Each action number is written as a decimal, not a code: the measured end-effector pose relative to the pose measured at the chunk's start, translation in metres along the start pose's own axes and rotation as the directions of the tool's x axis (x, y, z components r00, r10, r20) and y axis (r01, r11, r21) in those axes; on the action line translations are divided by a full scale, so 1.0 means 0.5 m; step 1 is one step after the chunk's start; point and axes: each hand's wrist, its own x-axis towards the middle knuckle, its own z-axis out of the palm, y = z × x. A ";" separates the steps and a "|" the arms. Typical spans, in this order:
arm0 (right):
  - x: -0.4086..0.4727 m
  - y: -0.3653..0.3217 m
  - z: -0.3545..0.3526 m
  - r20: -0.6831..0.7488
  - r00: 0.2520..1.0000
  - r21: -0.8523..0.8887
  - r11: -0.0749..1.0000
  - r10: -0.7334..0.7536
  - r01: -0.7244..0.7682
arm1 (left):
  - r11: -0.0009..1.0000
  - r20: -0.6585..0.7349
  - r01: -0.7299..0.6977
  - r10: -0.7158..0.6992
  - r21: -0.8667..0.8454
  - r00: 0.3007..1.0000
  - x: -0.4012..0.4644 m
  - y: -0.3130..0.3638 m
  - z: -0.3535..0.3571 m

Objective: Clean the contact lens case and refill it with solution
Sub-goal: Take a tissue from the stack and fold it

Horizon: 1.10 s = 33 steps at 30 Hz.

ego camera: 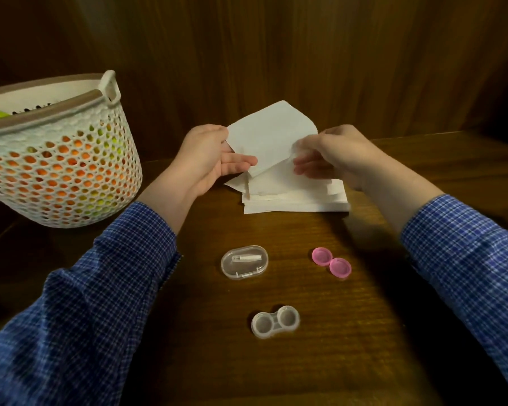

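A clear two-well contact lens case lies uncapped near the table's front, both wells facing up. Its two pink caps lie side by side to the right. Further back, both hands hold up a white tissue sheet above a stack of tissues. My left hand holds the sheet's left edge with thumb in front and fingers behind. My right hand pinches the sheet's right side; it is blurred. No solution bottle is in view.
A clear oval box with a small white tool inside lies left of the pink caps. A white perforated basket with orange and green contents stands at the left. A wooden wall rises right behind the table.
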 end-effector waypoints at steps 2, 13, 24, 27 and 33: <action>-0.004 -0.006 0.006 0.048 0.996 0.202 0.976 0.071 -0.079 | 1.000 0.009 0.001 -0.001 0.018 1.000 0.002 -0.001 0.000; -0.044 -0.067 0.006 -0.175 0.980 0.463 0.870 -0.099 0.171 | 0.985 0.097 -0.057 0.042 0.165 0.994 -0.003 -0.002 0.007; -0.077 -0.208 -0.014 -0.118 0.961 0.664 0.700 -0.251 0.264 | 0.974 0.144 -0.128 0.102 0.187 0.984 -0.010 0.010 0.017; -0.103 -0.220 -0.020 -0.136 0.936 0.630 0.700 -0.325 0.335 | 0.975 0.110 -0.120 0.100 0.187 0.989 -0.027 0.025 0.022; -0.166 -0.181 -0.047 -0.077 0.888 0.303 0.838 -0.454 0.454 | 0.990 0.329 -0.136 0.137 -0.025 0.934 -0.106 0.095 0.022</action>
